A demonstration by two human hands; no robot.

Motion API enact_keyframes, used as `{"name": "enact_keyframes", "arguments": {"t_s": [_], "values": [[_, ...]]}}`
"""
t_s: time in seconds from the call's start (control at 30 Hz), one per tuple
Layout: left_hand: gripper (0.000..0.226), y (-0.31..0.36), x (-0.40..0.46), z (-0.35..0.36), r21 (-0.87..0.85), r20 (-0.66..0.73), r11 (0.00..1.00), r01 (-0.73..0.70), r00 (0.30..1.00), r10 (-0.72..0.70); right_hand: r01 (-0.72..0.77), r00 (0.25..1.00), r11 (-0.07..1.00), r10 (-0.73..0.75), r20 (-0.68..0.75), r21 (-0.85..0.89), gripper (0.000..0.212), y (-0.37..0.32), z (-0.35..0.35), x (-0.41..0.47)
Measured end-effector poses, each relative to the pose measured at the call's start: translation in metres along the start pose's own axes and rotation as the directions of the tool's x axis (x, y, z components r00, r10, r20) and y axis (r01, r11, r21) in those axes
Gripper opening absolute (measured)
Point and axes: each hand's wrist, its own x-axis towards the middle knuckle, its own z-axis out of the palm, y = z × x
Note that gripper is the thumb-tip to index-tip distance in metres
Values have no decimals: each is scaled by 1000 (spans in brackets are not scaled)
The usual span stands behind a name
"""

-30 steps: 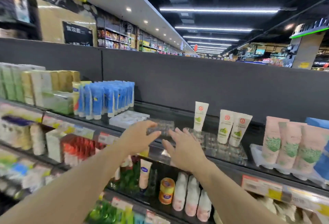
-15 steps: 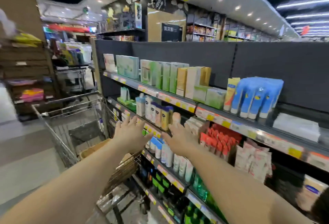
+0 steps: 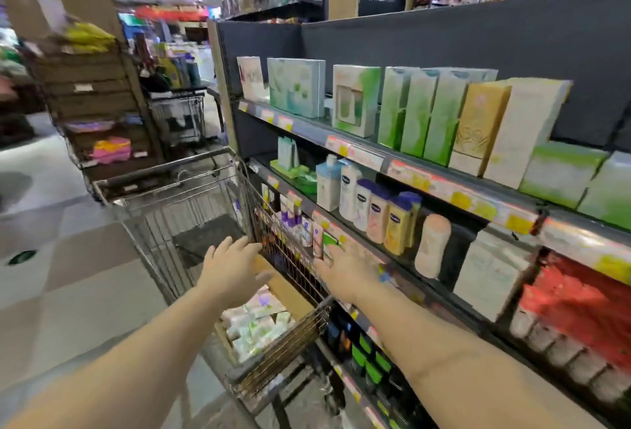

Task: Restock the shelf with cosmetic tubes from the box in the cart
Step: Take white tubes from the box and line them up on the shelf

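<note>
A wire shopping cart (image 3: 164,203) stands beside the shelf unit (image 3: 426,176). Inside it sits a brown cardboard box (image 3: 290,292) filled with pale green and white cosmetic tubes (image 3: 256,323). My left hand (image 3: 232,268) hovers over the box with fingers spread and nothing in it. My right hand (image 3: 348,275) is out over the cart's right side next to the shelf edge, also spread and holding nothing. The picture is blurred by head motion.
The shelves carry green and white cartons (image 3: 420,111), lotion bottles (image 3: 375,213) and red packs (image 3: 580,319). A second wire cart (image 3: 177,118) and a brown display rack (image 3: 92,101) stand farther down the aisle. Tiled floor (image 3: 68,292) lies to the left.
My view has swung left and down from the upper shelf to the cart. Both hands have come away from the shelf and now hang above the box in the cart.
</note>
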Motion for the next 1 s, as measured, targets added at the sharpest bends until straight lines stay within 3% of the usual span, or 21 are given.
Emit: {"name": "enact_keyframes", "arguments": {"t_s": [0.3, 0.4, 0.57, 0.73, 1.0], "values": [[68, -48, 141, 45, -6, 139, 1000, -4, 990, 5, -50, 997, 994, 44, 59, 100, 53, -5, 32, 135], [70, -69, 182, 76, 11, 165, 998, -61, 985, 58, -117, 988, 980, 98, 123, 163, 52, 4, 47, 165], [68, -102, 247, 138, 3, 340, 983, -186, 924, 174, -276, 957, 942, 250, 149, 191, 50, 4, 85, 211], [62, -144, 319, 193, -77, 469, 933, -353, 812, 346, -508, 856, 823, 448, 259, 254, 49, -38, 156, 248], [61, -190, 357, 273, -161, 646, 897, -412, 643, 412, -770, 611, 606, 609, 506, 200, 48, -100, 275, 246]]}}
